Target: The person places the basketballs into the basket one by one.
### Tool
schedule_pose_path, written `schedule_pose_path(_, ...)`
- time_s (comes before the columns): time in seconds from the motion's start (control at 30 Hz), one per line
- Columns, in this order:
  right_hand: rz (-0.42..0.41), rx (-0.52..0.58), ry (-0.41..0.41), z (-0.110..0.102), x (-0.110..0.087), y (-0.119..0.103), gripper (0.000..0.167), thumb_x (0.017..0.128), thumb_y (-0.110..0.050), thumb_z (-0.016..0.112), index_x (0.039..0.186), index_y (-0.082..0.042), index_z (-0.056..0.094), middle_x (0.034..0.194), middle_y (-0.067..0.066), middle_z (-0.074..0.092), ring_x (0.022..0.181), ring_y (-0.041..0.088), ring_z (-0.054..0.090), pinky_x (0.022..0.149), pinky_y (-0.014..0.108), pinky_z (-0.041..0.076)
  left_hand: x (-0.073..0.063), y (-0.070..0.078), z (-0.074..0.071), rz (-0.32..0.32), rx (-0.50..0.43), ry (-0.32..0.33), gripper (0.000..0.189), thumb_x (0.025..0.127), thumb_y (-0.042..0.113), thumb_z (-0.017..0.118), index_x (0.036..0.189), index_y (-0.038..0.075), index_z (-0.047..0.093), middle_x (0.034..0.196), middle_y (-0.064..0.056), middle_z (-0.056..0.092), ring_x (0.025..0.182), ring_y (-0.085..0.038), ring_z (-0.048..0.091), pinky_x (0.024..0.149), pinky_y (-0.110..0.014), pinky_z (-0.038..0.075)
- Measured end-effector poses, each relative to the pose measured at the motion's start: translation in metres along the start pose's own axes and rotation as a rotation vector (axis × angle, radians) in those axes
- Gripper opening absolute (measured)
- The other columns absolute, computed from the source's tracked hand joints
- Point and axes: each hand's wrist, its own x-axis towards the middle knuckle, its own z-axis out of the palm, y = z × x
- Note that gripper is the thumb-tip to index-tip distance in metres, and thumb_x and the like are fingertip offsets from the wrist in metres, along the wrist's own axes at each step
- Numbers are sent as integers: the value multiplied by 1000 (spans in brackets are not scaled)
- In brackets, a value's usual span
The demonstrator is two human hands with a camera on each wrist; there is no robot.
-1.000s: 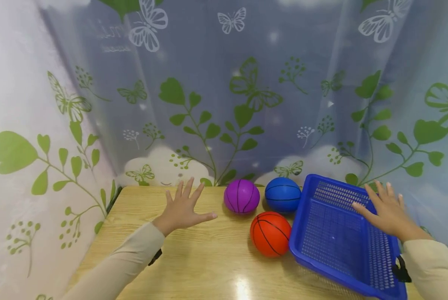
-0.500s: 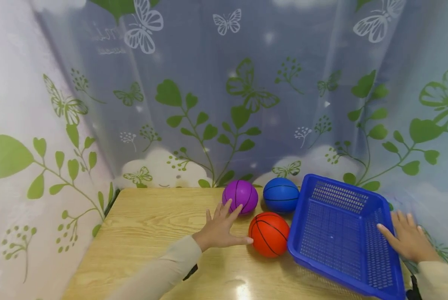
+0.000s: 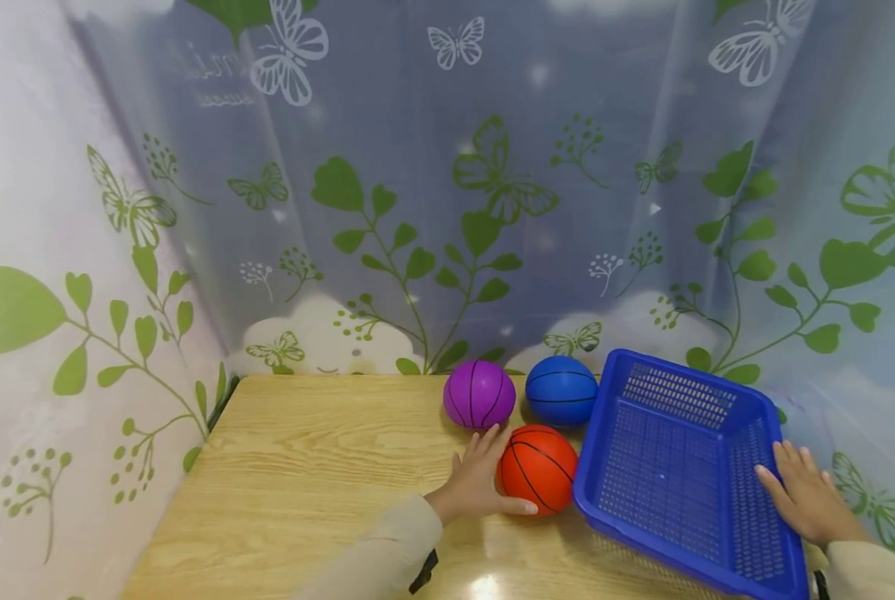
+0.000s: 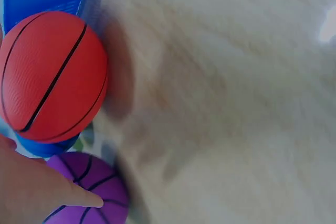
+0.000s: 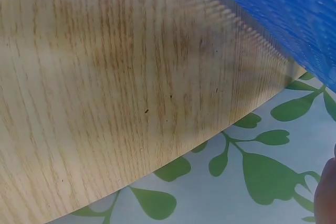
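Observation:
In the head view a red mini basketball (image 3: pixel 537 470) rests on the table, against or very near the left side of a blue plastic basket (image 3: pixel 665 475). My left hand (image 3: pixel 473 483) is at the ball's left side, fingers spread and thumb stretched across its lower front; contact is unclear. Just behind lie a purple mini basketball (image 3: pixel 480 394) and a blue mini basketball (image 3: pixel 562 391). My right hand (image 3: pixel 815 498) is at the basket's right rim, thumb over the edge and fingers extended outside it. The left wrist view shows the red ball (image 4: pixel 55 77) close up.
The wood-grain table (image 3: pixel 327 450) extends left of the balls. A printed curtain (image 3: pixel 417 208) hangs along its back edge and both sides. In the right wrist view, the table edge (image 5: pixel 178 156) meets the leaf-patterned cloth (image 5: pixel 268 177).
My left hand has moved right and nearer, from the table's left part to the red ball. My right hand has come down to the basket's right rim. Balls and basket stay put.

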Motion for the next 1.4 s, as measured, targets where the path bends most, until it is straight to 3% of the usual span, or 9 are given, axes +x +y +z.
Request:
schedule_pose_path(0.17,3,6,-16,0,-1,0,71,106,-36,20,141,22,-2,141,48,-6,131,58,-18,101,72,-11,5,-2,15,30,-181,43,114,69,45,83,155,15,14,158,-17,15,141,-46,16,105,-66,26)
schedule_pose_path(0.27,5,11,-24,-1,-1,0,72,106,-36,19,141,22,-3,142,48,-7,131,58,-19,101,72,-10,9,-3,22,14,-305,55,114,70,39,84,156,17,11,159,-15,13,142,-42,19,105,-60,32)
schedule_pose_path(0.37,2,8,-22,0,-1,0,72,106,-36,20,141,22,-2,142,48,-6,131,58,-18,102,71,-10,12,-3,29,8,-364,71,115,70,37,85,156,21,11,159,-14,13,142,-39,22,104,-55,36)
schedule_pose_path(0.53,-10,3,-13,2,-2,-1,71,106,-34,20,140,23,-2,141,49,-5,131,59,-17,102,72,-9,16,-2,37,46,-375,148,111,69,32,87,155,17,18,156,-18,21,137,-40,31,101,-53,41)
schedule_pose_path(0.73,-12,20,-16,0,-2,-4,70,106,-34,19,140,24,-2,140,50,-4,131,60,-16,102,72,-9,17,-1,39,70,-349,227,100,68,28,88,150,15,31,146,-12,38,125,-35,46,95,-46,48)
schedule_pose_path(1.07,-9,22,-23,1,-2,-5,70,106,-33,19,140,24,-3,140,50,-5,130,60,-17,101,72,-9,10,-5,34,26,-424,241,94,65,23,89,146,20,40,141,-10,45,119,-33,52,90,-42,51)
schedule_pose_path(1.4,-5,27,-40,0,-2,-4,71,106,-35,18,139,24,-5,139,49,-8,129,59,-20,101,71,-11,2,-7,10,50,-411,251,92,66,24,89,144,21,41,141,-7,46,119,-32,53,90,-42,52)
